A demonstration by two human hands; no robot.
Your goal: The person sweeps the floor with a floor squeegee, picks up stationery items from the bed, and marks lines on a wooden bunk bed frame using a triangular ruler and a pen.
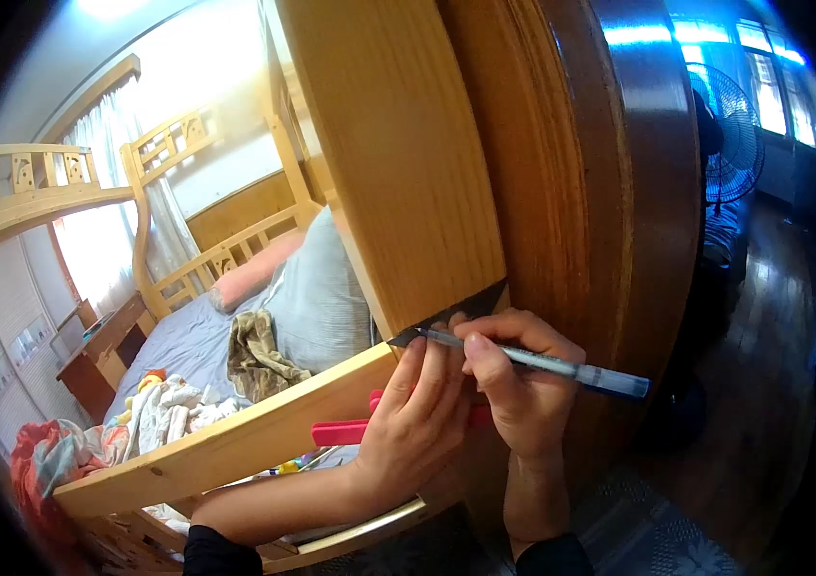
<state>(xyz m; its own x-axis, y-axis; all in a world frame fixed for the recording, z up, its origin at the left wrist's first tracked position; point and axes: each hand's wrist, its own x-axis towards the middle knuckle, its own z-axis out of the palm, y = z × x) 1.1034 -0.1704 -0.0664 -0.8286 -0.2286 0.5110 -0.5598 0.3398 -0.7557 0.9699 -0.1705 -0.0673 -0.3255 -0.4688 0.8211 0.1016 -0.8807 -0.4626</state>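
Note:
My right hand point(518, 379) pinches a pen point(557, 365) with a clear barrel and a blue end. Its tip meets the left part of a dark triangular patch point(470, 306) on the wooden bed post point(403, 163). Whether that patch is a separate piece or a marking, I cannot tell. My left hand point(418, 413) presses against the post just below, its fingers close together and fingertips at the dark patch. A red bar-shaped tool point(339, 434) passes under my left palm and pokes out on both sides; its middle is hidden.
A wooden side rail point(226, 424) runs left from the post. Beyond it lie a mattress point(192, 338), a grey pillow point(324, 298), a camouflage cloth point(259, 357) and crumpled clothes point(173, 403). Brown wooden panelling point(571, 163) stands right of the post, with a fan point(732, 134) farther back.

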